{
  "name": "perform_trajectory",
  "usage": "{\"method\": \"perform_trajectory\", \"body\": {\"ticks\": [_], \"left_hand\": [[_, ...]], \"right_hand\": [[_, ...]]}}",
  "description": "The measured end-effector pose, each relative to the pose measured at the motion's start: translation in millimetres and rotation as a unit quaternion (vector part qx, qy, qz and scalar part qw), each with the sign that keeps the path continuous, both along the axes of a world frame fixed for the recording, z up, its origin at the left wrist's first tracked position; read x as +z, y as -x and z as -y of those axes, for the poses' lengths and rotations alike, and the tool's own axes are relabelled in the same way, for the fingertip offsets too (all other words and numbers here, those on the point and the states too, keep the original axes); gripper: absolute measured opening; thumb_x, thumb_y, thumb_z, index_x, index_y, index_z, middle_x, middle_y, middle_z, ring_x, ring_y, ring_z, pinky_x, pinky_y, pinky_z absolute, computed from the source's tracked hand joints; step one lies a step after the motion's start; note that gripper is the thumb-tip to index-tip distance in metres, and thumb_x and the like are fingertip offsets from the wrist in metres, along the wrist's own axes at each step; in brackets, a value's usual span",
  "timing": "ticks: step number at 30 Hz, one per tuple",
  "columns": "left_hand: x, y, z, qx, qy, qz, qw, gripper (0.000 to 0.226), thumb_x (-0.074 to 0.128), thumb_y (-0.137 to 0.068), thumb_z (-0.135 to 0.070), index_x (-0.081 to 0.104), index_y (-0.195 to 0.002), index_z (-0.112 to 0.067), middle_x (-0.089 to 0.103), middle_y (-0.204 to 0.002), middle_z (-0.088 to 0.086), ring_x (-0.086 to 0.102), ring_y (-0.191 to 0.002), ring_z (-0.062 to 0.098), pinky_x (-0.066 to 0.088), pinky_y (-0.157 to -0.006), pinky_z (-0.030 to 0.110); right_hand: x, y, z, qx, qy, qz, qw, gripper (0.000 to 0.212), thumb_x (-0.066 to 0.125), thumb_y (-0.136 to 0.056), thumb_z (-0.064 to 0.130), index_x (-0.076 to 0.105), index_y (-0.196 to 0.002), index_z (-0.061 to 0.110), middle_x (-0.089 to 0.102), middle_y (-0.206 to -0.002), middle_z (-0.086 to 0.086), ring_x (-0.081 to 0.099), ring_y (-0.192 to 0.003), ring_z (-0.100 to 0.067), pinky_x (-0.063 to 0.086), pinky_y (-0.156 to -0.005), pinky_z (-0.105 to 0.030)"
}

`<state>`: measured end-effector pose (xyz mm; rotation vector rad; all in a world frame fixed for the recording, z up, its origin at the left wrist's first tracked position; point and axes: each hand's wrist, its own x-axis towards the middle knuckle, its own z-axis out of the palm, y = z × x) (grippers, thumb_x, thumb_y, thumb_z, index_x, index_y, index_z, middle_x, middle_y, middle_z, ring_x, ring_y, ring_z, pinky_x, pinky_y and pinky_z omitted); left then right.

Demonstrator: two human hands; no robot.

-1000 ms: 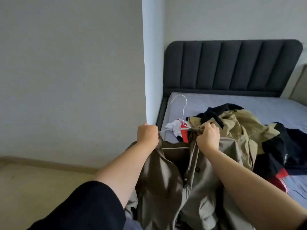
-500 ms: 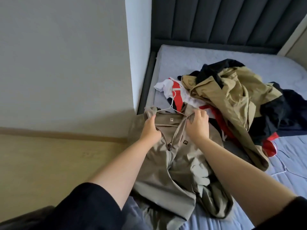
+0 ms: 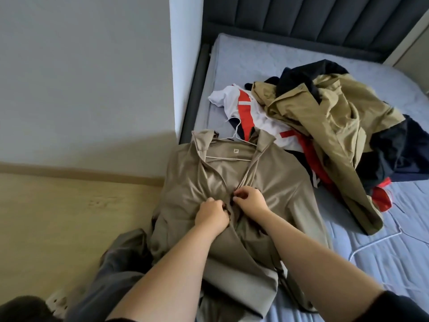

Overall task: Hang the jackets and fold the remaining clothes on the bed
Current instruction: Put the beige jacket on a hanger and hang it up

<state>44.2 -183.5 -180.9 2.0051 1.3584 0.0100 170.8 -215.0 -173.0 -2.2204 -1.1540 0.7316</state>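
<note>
A taupe jacket [image 3: 274, 182] lies flat on the near left corner of the bed, front up, with a white wire hanger [image 3: 236, 135] inside its collar. My left hand [image 3: 212, 213] pinches the jacket's left front edge at chest height. My right hand [image 3: 249, 199] pinches the right front edge right beside it, so both hands meet at the opening. Behind the jacket lies a heap of clothes: a tan jacket [image 3: 329, 122], a white and red garment [image 3: 241, 105] and dark navy pieces [image 3: 394, 154].
The bed's lilac sheet [image 3: 383, 259] shows at the right, with a second white hanger [image 3: 380, 240] lying on it. A dark padded headboard [image 3: 313, 17] stands at the far end. A white wall corner [image 3: 185, 66] and wooden floor [image 3: 69, 219] lie to the left.
The jacket went from held up in the air to lying flat on the bed. My hands slid from the collar down to the middle of the front opening.
</note>
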Motion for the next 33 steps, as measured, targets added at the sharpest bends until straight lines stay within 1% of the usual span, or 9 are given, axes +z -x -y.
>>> {"method": "perform_trajectory", "body": {"ticks": [6,9,12,18,23,26,28,30,33], "left_hand": [[1,1,-5,0.041,0.114,0.060,0.991,0.032,0.049,-0.094,-0.036,0.067,-0.094,-0.010,0.066,-0.098,0.009,0.059,-0.100,0.028,0.042,-0.077,0.030],[0,2,-4,0.073,0.157,0.085,0.981,0.036,0.061,-0.086,-0.040,0.052,-0.060,-0.017,0.054,-0.061,-0.002,0.054,-0.066,0.017,0.035,-0.056,0.027],[4,1,-3,0.103,0.155,0.092,0.978,0.040,0.068,-0.081,-0.038,0.047,-0.053,-0.018,0.048,-0.053,-0.004,0.048,-0.060,0.015,0.033,-0.054,0.026],[16,4,-2,0.097,0.157,0.189,0.964,0.017,0.072,-0.079,-0.019,0.067,-0.070,-0.006,0.059,-0.062,0.014,0.059,-0.064,0.016,0.037,-0.058,0.031],[19,8,0,0.096,0.158,0.208,0.960,0.033,0.071,-0.079,-0.011,0.050,-0.054,-0.016,0.044,-0.054,-0.005,0.038,-0.053,0.007,0.030,-0.043,0.013],[24,11,0,0.071,0.147,0.174,0.971,0.030,0.071,-0.080,-0.015,0.049,-0.059,-0.016,0.045,-0.061,-0.002,0.043,-0.066,0.016,0.033,-0.054,0.021],[29,14,2,0.018,0.128,0.113,0.985,0.013,0.067,-0.085,-0.020,0.065,-0.086,-0.007,0.064,-0.088,0.006,0.058,-0.091,0.022,0.042,-0.072,0.023],[31,17,3,-0.021,0.108,0.060,0.992,0.032,0.062,-0.089,-0.024,0.063,-0.110,0.000,0.063,-0.116,0.013,0.056,-0.111,0.026,0.041,-0.085,0.023],[31,24,2,-0.038,0.115,0.023,0.992,0.036,0.060,-0.091,-0.026,0.060,-0.114,0.002,0.061,-0.121,0.016,0.055,-0.114,0.028,0.041,-0.091,0.027]], "right_hand": [[11,-4,-5,0.039,0.033,-0.019,0.999,0.007,0.071,-0.079,0.006,0.064,-0.080,0.009,0.055,-0.063,0.006,0.052,-0.063,-0.011,0.036,-0.055,-0.015],[23,-9,-4,0.085,0.056,-0.005,0.995,0.011,0.068,-0.081,0.003,0.064,-0.072,0.009,0.057,-0.059,0.003,0.054,-0.054,-0.010,0.043,-0.054,-0.012],[37,-11,1,0.084,0.035,-0.018,0.996,0.024,0.065,-0.082,-0.001,0.058,-0.063,0.013,0.060,-0.059,-0.002,0.057,-0.049,-0.005,0.047,-0.055,-0.012],[65,-11,10,0.118,0.032,0.011,0.992,0.017,0.060,-0.085,-0.001,0.060,-0.071,0.010,0.069,-0.066,-0.010,0.064,-0.056,-0.011,0.053,-0.064,-0.019],[75,-4,11,0.176,0.103,0.109,0.973,0.017,0.061,-0.082,0.007,0.063,-0.068,0.016,0.068,-0.066,-0.001,0.065,-0.057,-0.009,0.057,-0.065,-0.028],[74,4,12,0.185,0.117,0.186,0.958,0.013,0.064,-0.083,0.017,0.060,-0.071,0.019,0.063,-0.074,0.002,0.061,-0.074,-0.017,0.048,-0.065,-0.027],[72,14,15,0.221,0.143,0.255,0.930,0.005,0.062,-0.085,0.020,0.062,-0.080,0.019,0.062,-0.085,0.001,0.056,-0.082,-0.020,0.040,-0.066,-0.027],[71,20,15,0.236,0.148,0.302,0.912,0.007,0.057,-0.083,0.015,0.058,-0.080,0.021,0.060,-0.085,0.002,0.057,-0.084,-0.022,0.039,-0.065,-0.028],[82,13,7,0.165,0.109,0.310,0.930,0.007,0.053,-0.083,0.010,0.055,-0.080,0.017,0.056,-0.083,0.001,0.057,-0.085,-0.025,0.040,-0.065,-0.029]]}}
